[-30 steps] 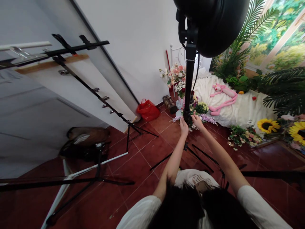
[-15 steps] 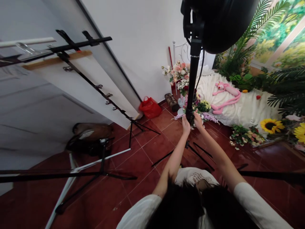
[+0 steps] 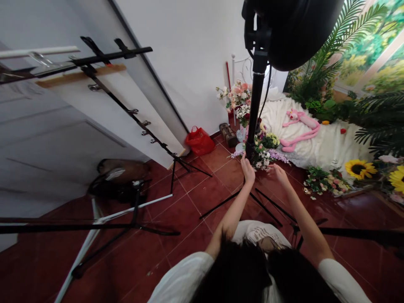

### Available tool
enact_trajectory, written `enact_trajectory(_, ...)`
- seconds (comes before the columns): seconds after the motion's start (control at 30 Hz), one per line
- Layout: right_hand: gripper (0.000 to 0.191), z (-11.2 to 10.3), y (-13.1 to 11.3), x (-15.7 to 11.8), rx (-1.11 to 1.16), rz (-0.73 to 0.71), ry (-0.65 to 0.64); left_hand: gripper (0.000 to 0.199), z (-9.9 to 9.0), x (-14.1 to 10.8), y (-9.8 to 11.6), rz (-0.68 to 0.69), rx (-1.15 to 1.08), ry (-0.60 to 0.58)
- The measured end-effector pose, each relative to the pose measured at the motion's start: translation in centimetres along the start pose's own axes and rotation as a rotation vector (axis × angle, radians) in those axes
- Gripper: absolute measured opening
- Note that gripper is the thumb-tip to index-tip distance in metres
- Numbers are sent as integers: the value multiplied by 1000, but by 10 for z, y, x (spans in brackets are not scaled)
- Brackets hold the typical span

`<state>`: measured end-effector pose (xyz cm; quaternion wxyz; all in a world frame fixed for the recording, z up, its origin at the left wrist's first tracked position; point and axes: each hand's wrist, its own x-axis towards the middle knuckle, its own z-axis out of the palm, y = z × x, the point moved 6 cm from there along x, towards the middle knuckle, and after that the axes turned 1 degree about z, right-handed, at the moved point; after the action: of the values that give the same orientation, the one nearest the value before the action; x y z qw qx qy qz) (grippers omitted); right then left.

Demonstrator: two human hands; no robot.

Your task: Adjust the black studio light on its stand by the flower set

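Observation:
A black light stand (image 3: 255,105) rises in front of me, with a large dark lamp head (image 3: 293,29) at its top. My left hand (image 3: 248,169) is beside the lower pole, its fingers extended and apart from one another; whether it touches the pole is unclear. Off to the right of the pole, my right hand (image 3: 279,172) is in the air with loosely bent fingers and nothing visible in it. The stand's thin legs spread over the red tiles below my hands.
Left of me are a clipped white backdrop (image 3: 151,122) on a black stand and a white pole frame (image 3: 135,213). A red bag (image 3: 199,141) rests by the wall. Flowers (image 3: 241,94), a pink plush toy (image 3: 303,128) on white cloth and sunflowers (image 3: 360,168) lie ahead and right.
My right hand has come off the pole and moved right. My left hand has loosened and its fingers have straightened beside the pole. The view has shifted slightly.

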<state>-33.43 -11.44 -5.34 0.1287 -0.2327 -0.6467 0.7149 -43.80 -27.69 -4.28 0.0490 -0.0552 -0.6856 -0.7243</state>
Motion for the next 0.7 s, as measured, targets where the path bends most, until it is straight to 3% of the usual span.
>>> enact_trajectory(0.07, 55, -36, 4, -29, 17, -33, 95, 60, -3, -23, -16, 10, 66, 40)
enact_trajectory(0.2, 46, -108, 22, -93, 119, -19, 383, 63, 4, -70, -68, -182, 187, 36)
enact_trajectory(0.3, 40, -150, 39, -141, 248, 10, 597, 57, 33, -100, -98, -314, 170, -143)
enact_trajectory(0.37, 35, -172, 48, -172, 334, 35, 726, 49, 62, -118, -103, -348, 121, -296)
enact_trajectory(0.5, 27, -208, 55, -230, 475, 7, 949, 39, 137, -159, -79, -346, -9, -605)
enact_trajectory(0.7, 30, -242, 57, -303, 572, -89, 1196, 34, 248, -252, -5, -238, -185, -1094)
